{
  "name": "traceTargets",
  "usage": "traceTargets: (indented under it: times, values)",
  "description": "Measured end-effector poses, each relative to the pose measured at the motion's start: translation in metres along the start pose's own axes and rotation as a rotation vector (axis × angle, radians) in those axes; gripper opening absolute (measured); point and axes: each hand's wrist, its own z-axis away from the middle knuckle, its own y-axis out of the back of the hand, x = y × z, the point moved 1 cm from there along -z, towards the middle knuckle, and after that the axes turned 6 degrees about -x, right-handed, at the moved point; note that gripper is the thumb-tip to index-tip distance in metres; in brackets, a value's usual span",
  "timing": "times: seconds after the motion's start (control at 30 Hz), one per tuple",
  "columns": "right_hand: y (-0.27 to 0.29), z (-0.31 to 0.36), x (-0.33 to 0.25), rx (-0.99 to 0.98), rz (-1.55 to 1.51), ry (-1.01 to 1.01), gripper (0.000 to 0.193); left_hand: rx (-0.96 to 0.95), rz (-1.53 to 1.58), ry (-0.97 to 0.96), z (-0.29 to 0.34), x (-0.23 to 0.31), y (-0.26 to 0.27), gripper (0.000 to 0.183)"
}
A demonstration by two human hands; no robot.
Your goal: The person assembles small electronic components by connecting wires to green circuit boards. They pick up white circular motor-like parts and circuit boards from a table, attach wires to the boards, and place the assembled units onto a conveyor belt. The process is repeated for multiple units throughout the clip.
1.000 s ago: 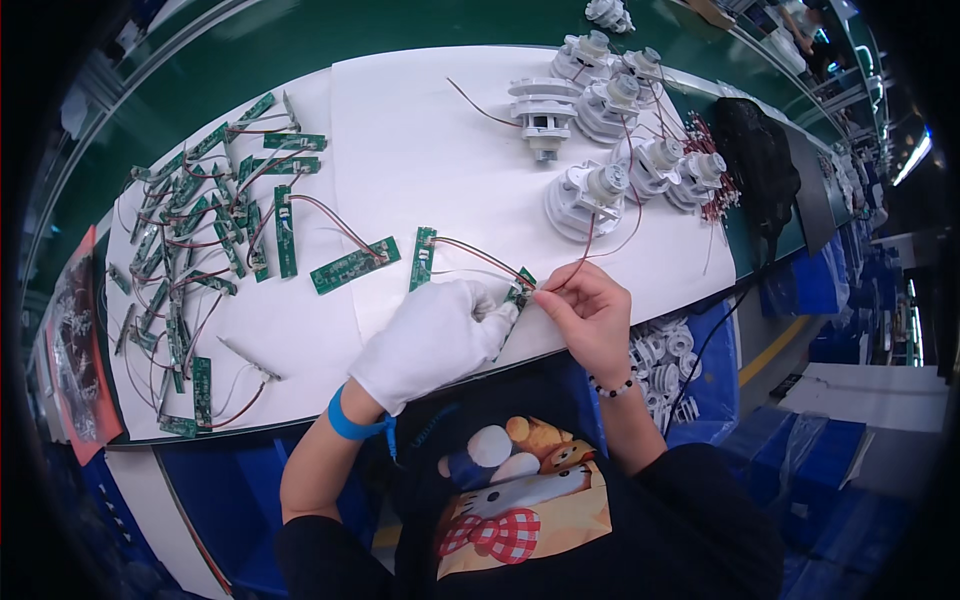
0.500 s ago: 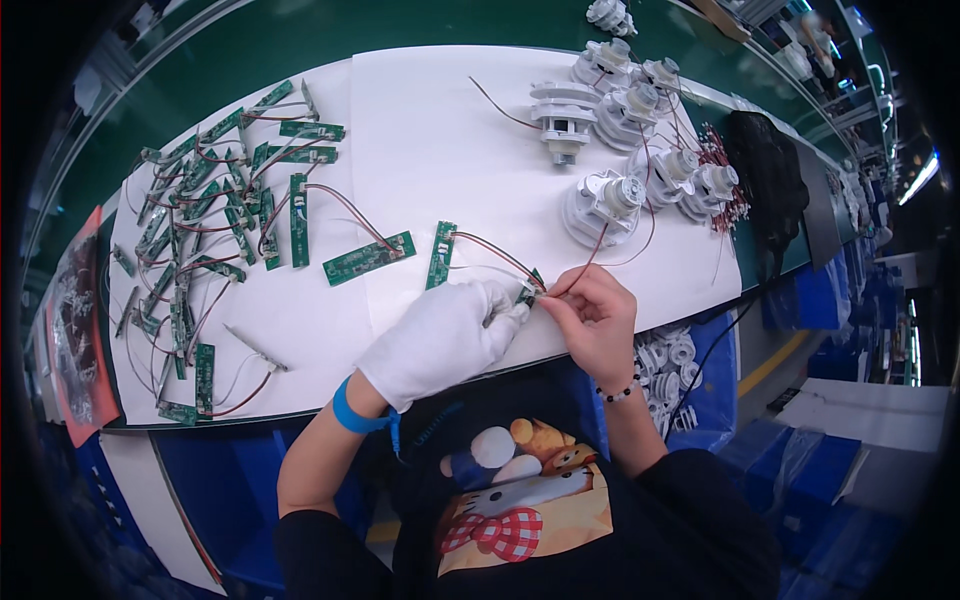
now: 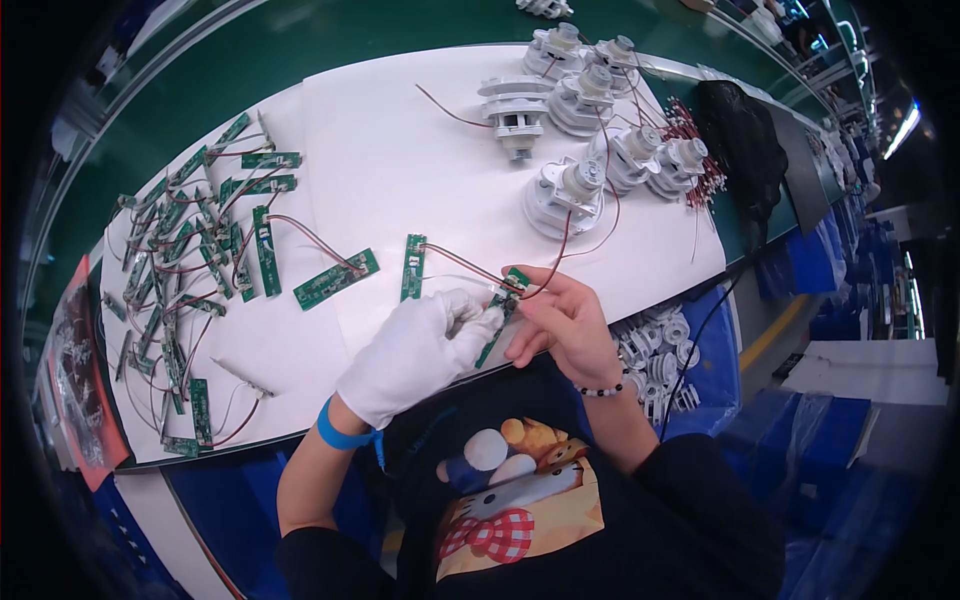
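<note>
A narrow green circuit board [image 3: 503, 308] is held tilted above the front edge of the white work sheet [image 3: 370, 130]. My left hand [image 3: 425, 345], in a white glove, pinches its left side. The bare fingers of my right hand [image 3: 568, 325] close on its upper right part. Dark red wires run from this board to a second circuit board [image 3: 412, 268] lying just left. Another reddish wire joins the held board to the nearest white motor unit [image 3: 565, 198], which has a round clear-grey top. The connector under my fingertips is partly hidden.
Several wired circuit boards [image 3: 180, 255] lie heaped at the left. More white units [image 3: 580, 100] stand at the back right, near a bundle of red wires [image 3: 690, 150] and a black bag [image 3: 740, 160]. A blue bin [image 3: 715, 385] holds white parts below the right edge.
The held board has turned and come nearer, so more of its face shows. My right hand has shifted from pinching the wire to the board. The whole view has also shifted slightly.
</note>
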Motion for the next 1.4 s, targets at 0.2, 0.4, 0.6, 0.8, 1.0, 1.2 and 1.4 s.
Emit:
traceTargets:
  times: [0.2,0.4,0.6,0.8,1.0,1.2,1.4]
  values:
    - [-0.003,0.0,0.001,0.06,0.0,0.041,0.038,-0.024,-0.043,0.001,0.001,0.002,0.0,0.026]
    - [-0.003,-0.001,0.01,0.089,-0.013,0.083,0.037,-0.027,-0.031,-0.024,0.002,-0.003,-0.001,0.026]
    - [-0.008,-0.001,0.006,0.101,-0.028,0.108,0.036,-0.008,0.001,-0.048,0.0,-0.006,-0.002,0.024]
    - [0.033,0.017,-0.028,0.479,0.554,0.315,0.021,0.001,-0.019,0.085,0.004,0.004,0.001,0.023]
    - [0.043,-0.001,-0.034,0.392,0.46,0.113,0.016,0.024,0.0,0.02,0.001,0.004,-0.003,0.025]
    - [0.04,0.015,-0.036,-0.061,0.027,0.129,0.009,0.026,-0.023,0.016,0.0,-0.007,-0.001,0.024]
    - [0.014,0.021,-0.046,-0.076,0.218,0.188,0.011,0.031,-0.051,-0.026,0.003,0.002,-0.003,0.024]
